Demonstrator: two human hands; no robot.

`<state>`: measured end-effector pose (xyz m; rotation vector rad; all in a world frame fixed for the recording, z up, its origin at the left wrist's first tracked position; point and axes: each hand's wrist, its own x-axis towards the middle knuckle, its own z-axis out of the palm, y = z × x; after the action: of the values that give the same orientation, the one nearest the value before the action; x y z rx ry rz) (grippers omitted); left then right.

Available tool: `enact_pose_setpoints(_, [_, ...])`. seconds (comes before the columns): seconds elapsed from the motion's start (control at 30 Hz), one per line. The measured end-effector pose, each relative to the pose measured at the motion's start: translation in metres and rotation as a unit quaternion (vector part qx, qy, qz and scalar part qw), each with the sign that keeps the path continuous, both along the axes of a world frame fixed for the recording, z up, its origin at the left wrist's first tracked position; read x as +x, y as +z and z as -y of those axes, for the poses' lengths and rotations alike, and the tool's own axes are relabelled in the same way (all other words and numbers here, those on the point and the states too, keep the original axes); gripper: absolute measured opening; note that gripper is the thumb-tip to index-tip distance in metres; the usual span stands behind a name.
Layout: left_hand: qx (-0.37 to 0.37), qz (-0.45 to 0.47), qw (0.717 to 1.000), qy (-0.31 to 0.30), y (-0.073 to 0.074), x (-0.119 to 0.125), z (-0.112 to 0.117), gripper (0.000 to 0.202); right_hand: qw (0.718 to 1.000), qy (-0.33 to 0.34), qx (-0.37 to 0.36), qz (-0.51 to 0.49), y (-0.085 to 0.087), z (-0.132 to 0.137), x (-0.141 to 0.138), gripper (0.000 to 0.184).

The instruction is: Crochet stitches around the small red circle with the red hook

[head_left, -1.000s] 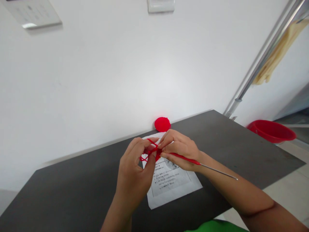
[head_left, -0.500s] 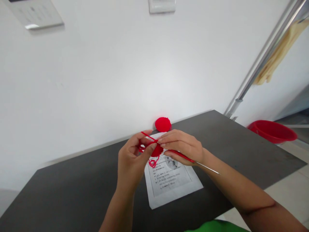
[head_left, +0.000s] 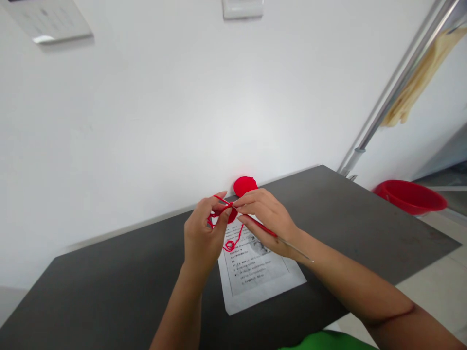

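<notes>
My left hand (head_left: 202,232) pinches a small red crochet piece (head_left: 232,215) between thumb and fingers, and a strand of red yarn (head_left: 219,198) runs over its raised index finger. In my right hand (head_left: 273,214) is a crochet hook with a red grip and a bare metal end (head_left: 296,250) that points back over the wrist. Its tip meets the crochet piece at my fingertips; the exact stitch is too small to make out. Below, a loose curled yarn tail (head_left: 230,245) hangs over a printed sheet (head_left: 260,291). Behind my hands a red yarn ball (head_left: 244,186) sits against the wall.
The dark grey table (head_left: 120,282) stands against a white wall (head_left: 156,107). On the right are a metal pole (head_left: 397,82), hanging yellow rubber gloves (head_left: 419,78) and a red basin (head_left: 410,197) beyond the table edge.
Both hands have shifted slightly, the right one up and left, and the hook's back end has moved left with it. The crochet piece has risen a little; the yarn is still held.
</notes>
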<state>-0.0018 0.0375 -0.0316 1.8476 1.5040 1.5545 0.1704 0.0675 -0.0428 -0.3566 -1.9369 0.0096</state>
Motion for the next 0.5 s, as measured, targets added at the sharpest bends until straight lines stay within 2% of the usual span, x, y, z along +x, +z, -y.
enact_pose_setpoints(0.1, [0.030,-0.085,0.996,0.009,0.004,-0.007,-0.004,0.018,0.995,0.025,-0.091,0.013,0.009,0.004,0.010,0.010])
enact_pose_setpoints(0.2, [0.053,-0.121,0.991,-0.007,0.004,-0.010,-0.007,0.010,0.993,0.022,-0.090,0.070,0.014,0.006,0.018,0.011])
enact_pose_setpoints(0.33, [0.056,-0.141,0.987,-0.056,-0.001,-0.013,-0.012,0.014,0.987,0.036,-0.091,0.124,0.023,0.007,0.028,0.013])
enact_pose_setpoints(0.5, [0.031,-0.119,0.983,-0.133,-0.005,-0.016,-0.015,0.014,0.971,0.056,-0.202,0.113,0.030,0.008,0.039,0.014])
